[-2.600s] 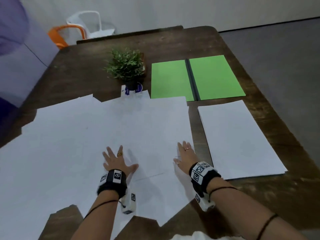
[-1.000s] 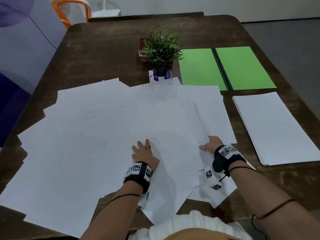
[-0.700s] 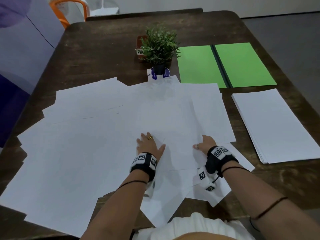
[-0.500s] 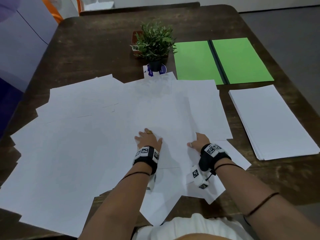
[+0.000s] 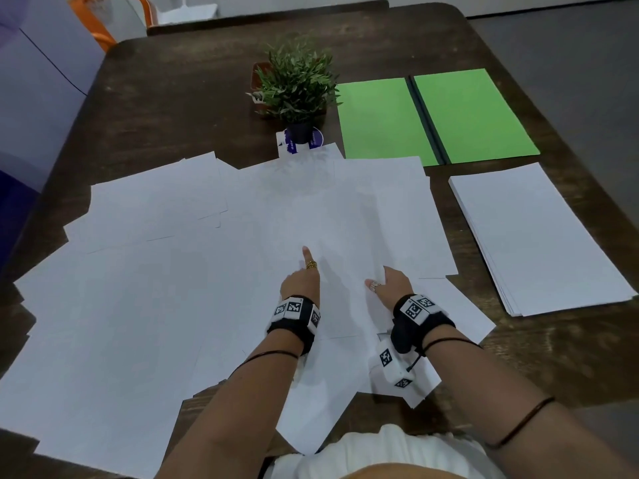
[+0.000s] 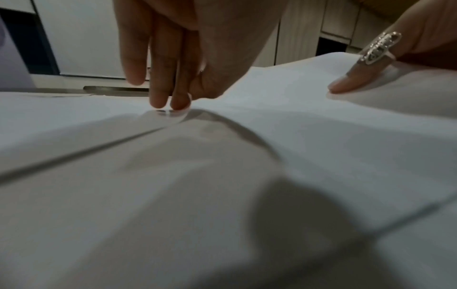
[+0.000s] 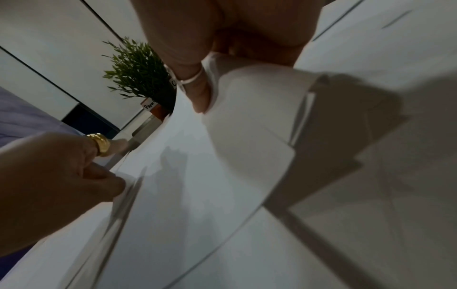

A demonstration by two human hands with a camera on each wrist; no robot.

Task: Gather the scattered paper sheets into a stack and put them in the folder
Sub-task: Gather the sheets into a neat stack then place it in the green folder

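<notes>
Many white paper sheets (image 5: 173, 288) lie scattered and overlapping over the near half of the dark wooden table (image 5: 173, 98). My left hand (image 5: 301, 278) and right hand (image 5: 387, 281) are close together on one top sheet (image 5: 345, 236). In the left wrist view the left fingertips (image 6: 170, 103) press down at the sheet's left edge with the thumb against it. The right hand (image 7: 197, 97) grips the right edge, which curls up under the palm. A neat stack of sheets (image 5: 539, 236) lies at the right. The green folder (image 5: 435, 119) lies open and flat behind it.
A small potted plant (image 5: 297, 84) stands on a label card just behind the scattered sheets, left of the folder. An orange chair (image 5: 100, 15) stands past the table's far left corner. Some sheets hang over the near table edge.
Both hands went from lying flat and apart on the sheets to close together. The right hand has lifted one sheet's edge, and the left fingers have curled, leaving the index finger straight.
</notes>
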